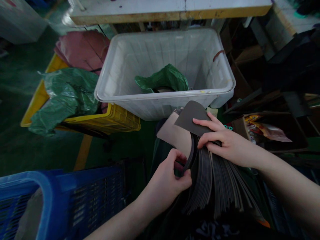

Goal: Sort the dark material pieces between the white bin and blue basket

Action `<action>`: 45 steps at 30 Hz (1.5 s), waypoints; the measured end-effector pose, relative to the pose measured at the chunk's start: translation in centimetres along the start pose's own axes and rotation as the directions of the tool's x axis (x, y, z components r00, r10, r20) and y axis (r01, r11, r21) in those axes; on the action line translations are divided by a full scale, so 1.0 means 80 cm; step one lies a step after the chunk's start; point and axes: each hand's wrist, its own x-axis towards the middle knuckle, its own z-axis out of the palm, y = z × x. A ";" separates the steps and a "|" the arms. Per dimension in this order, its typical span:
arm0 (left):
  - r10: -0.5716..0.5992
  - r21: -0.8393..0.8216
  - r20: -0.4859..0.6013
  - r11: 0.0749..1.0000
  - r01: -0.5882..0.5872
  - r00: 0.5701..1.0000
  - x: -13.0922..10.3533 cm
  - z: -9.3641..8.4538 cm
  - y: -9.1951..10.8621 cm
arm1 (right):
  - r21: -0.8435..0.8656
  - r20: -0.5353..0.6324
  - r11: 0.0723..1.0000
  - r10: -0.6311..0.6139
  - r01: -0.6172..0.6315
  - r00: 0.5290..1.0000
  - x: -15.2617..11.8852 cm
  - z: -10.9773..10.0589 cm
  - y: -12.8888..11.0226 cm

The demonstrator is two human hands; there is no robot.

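Observation:
A thick stack of thin dark grey sheets (215, 176) lies fanned across my lap. My left hand (175, 173) pinches the edges of a few sheets at the stack's left side, between thumb and fingers. One dark sheet with a rounded end (191, 116) sticks up at the top, and my right hand (220, 140) is closed on it, its fingers over the sheet and the stack's upper edge. A paler, beige-grey sheet (175, 131) shows its broad face just left of the dark one.
Ahead stands a white bin (160, 97) with green plastic (167, 78) inside, below a table edge (162, 16). Left are a yellow crate (112, 118) and green bag (67, 95); lower left, a blue basket (85, 200). A cardboard box (275, 146) sits right.

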 end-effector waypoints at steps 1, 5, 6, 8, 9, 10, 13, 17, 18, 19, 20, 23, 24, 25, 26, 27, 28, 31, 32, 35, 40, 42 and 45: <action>0.000 -0.001 -0.002 1.000 0.000 1.000 -0.001 0.001 0.000 | 0.000 0.001 1.000 0.000 0.000 1.000 0.000 0.000 0.000; 0.013 -0.045 -0.011 0.999 -0.014 1.000 -0.001 0.005 -0.002 | 0.005 -0.003 1.000 0.005 -0.005 1.000 0.000 -0.001 0.000; 0.018 -0.055 -0.015 0.998 -0.018 1.000 -0.002 0.005 -0.002 | 0.005 -0.002 1.000 0.006 -0.006 1.000 0.000 -0.001 -0.001; 0.028 -0.055 -0.022 0.998 -0.029 0.999 -0.002 0.006 -0.002 | 0.003 0.002 1.000 0.007 -0.007 1.000 0.001 -0.001 -0.001; 0.033 -0.048 -0.025 0.998 -0.035 0.999 -0.002 0.006 -0.003 | 0.002 0.005 1.000 0.006 -0.006 1.000 0.001 -0.001 -0.001; 0.039 -0.040 -0.030 0.998 -0.040 0.999 -0.002 0.006 -0.003 | 0.001 0.004 1.000 0.007 -0.007 1.000 0.001 -0.001 -0.001; 0.038 -0.026 -0.035 0.999 -0.039 0.999 -0.002 0.006 -0.004 | 0.005 -0.004 1.000 0.011 -0.011 1.000 0.002 0.000 -0.001; 0.094 0.076 -0.020 0.993 -0.092 0.995 -0.002 0.002 -0.001 | 0.006 -0.012 1.000 0.011 -0.011 1.000 0.002 0.001 -0.001; 0.126 0.130 0.001 0.984 -0.125 0.992 -0.002 0.000 0.000 | 0.005 -0.015 1.000 0.014 -0.014 1.000 0.002 0.001 0.000; 0.157 0.182 0.028 0.970 -0.159 0.987 -0.001 -0.002 0.001 | 0.005 -0.017 1.000 0.017 -0.017 1.000 0.001 0.001 0.000; 0.180 0.224 0.057 0.956 -0.188 0.982 -0.001 -0.003 0.002 | 0.004 -0.019 1.000 0.020 -0.020 1.000 0.001 0.001 0.000; 0.187 0.258 0.102 0.944 -0.207 0.977 0.000 -0.007 0.006 | 0.005 -0.017 1.000 0.026 -0.026 1.000 0.001 0.001 0.001; 0.174 0.252 0.101 0.948 -0.195 0.980 0.001 -0.007 0.007 | 0.006 -0.015 1.000 0.027 -0.027 1.000 0.001 0.001 0.001; 0.159 0.242 0.096 0.954 -0.178 0.983 0.001 -0.008 0.009 | 0.007 -0.014 1.000 0.028 -0.028 0.999 0.000 0.001 0.001; 0.145 0.232 0.090 0.959 -0.162 0.985 0.002 -0.008 0.010 | 0.009 -0.014 1.000 0.028 -0.028 0.999 0.000 0.001 0.000; 0.133 0.223 0.086 0.963 -0.149 0.987 0.002 -0.008 0.012 | 0.010 -0.015 1.000 0.026 -0.026 1.000 0.000 0.001 0.000; 0.124 0.214 0.085 0.967 -0.140 0.989 0.003 -0.009 0.012 | 0.011 -0.016 1.000 0.023 -0.023 1.000 -0.001 0.000 0.000; 0.112 0.180 0.091 0.975 -0.127 0.990 0.005 -0.011 0.011 | 0.012 -0.014 1.000 0.018 -0.018 1.000 -0.001 0.000 -0.001; 0.107 0.165 0.095 0.979 -0.122 0.990 0.006 -0.012 0.010 | 0.012 -0.013 1.000 0.021 -0.021 1.000 -0.001 0.000 -0.001; 0.083 0.101 0.103 0.990 -0.094 0.991 0.008 -0.014 0.002 | 0.013 -0.015 0.999 0.034 -0.034 0.999 -0.002 0.001 -0.001; 0.029 -0.037 0.141 0.999 -0.023 0.990 0.013 -0.017 -0.005 | 0.024 -0.023 0.999 0.037 -0.036 0.999 -0.002 0.000 -0.001; 0.015 -0.083 0.164 0.997 -0.001 0.986 0.014 -0.018 -0.005 | 0.020 -0.019 0.999 0.028 -0.028 0.999 -0.001 0.000 0.000; 0.029 -0.041 0.147 0.999 -0.023 0.989 0.012 -0.019 -0.005 | 0.012 -0.016 1.000 0.012 -0.012 1.000 0.000 0.000 0.000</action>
